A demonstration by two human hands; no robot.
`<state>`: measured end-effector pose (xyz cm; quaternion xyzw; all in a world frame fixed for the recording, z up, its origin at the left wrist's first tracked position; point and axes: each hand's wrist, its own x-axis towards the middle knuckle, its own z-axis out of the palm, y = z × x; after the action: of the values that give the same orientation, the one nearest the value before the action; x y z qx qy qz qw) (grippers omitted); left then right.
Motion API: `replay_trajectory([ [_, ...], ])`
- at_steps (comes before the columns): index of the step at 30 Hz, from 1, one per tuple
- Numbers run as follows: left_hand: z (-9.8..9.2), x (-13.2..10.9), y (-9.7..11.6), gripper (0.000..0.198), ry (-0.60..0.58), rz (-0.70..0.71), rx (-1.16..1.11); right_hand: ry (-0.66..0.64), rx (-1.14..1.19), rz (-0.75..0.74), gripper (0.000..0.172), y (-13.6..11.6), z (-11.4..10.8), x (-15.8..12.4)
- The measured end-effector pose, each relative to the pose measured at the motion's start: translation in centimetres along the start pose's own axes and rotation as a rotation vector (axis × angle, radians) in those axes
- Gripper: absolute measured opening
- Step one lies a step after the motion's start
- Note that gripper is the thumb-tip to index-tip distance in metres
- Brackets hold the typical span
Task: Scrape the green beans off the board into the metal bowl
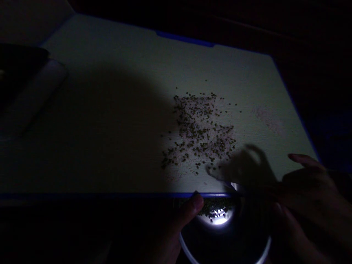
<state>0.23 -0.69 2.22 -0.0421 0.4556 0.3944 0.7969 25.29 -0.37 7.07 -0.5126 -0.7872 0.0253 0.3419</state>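
Observation:
Small dark green beans (195, 134) lie scattered with pale grains on a light board with a blue edge (123, 110). Below the board's near edge is a round container (264, 253) with a pale rim, holding more green beans, brightly lit in one spot. My left hand (178, 227) holds the container at its left side, the thumb on the rim near the board's edge. At the right, my right hand (310, 198) is closed round the dark handle of a thin tool, whose shiny tip (235, 186) lies over the board's near edge.
A dark object with a pale side (33, 99) stands on the board at the far left. A small patch of pale grains (268, 119) lies to the right of the beans. The surroundings are very dark.

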Motion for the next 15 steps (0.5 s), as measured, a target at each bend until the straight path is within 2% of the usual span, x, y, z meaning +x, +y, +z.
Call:
replay_trajectory([
  [2,-0.8,0.3,-0.4,0.072,-0.069,-0.018,-0.042,-0.041,-0.057,-0.033,0.020,-0.8,0.0,-0.3],
  [4,-1.6,0.5,-0.7,0.058,-0.113,-0.016,-0.061,-0.150,-0.087,-0.095,0.022,-1.2,0.3,-0.7],
  [6,-1.9,0.7,-0.7,0.069,-0.100,-0.026,-0.061,-0.153,-0.095,-0.062,0.022,-1.2,0.7,-1.3],
  [8,-1.8,0.6,-0.6,0.086,-0.096,-0.027,-0.061,-0.049,-0.096,0.052,0.024,-1.2,1.4,-1.8],
  [10,-1.5,0.4,-0.4,0.088,-0.105,-0.005,-0.065,0.054,-0.097,0.149,0.027,-1.2,2.0,-2.2],
  [13,-1.6,0.5,-0.3,0.086,-0.097,0.011,-0.064,0.118,-0.093,0.214,0.030,-1.1,2.4,-2.5],
  [15,-1.9,0.7,-0.3,0.099,-0.059,0.007,-0.062,0.137,-0.097,0.242,0.031,-0.9,2.2,-2.5],
])
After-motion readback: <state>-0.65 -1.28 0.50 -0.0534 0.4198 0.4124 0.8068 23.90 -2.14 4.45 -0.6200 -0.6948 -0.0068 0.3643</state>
